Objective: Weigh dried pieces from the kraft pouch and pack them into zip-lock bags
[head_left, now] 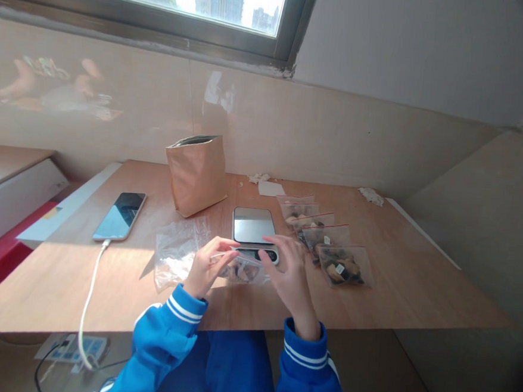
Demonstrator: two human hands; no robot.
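My left hand (208, 264) pinches the upper left edge of a small clear zip bag (243, 272) with dark and tan pieces inside. Over the bag's right end, my right hand (287, 272) is held with thumb and fingers apart. Just behind the bag sits a small digital kitchen scale (254, 226) with a bare metal plate; its dark display is partly covered by my hands and the bag. Beside my left hand lie empty clear plastic bags (177, 253). To the right of my right hand, several filled zip bags (345, 266) lie in an overlapping row, some with small white labels.
A brown paper pouch (196, 176) stands with its top open behind the scale. At left a phone (120, 216) is plugged into a white cable (91, 291) that hangs over the table's front edge. White paper (271, 189) and crumpled tissue (371, 196) lie near the wall.
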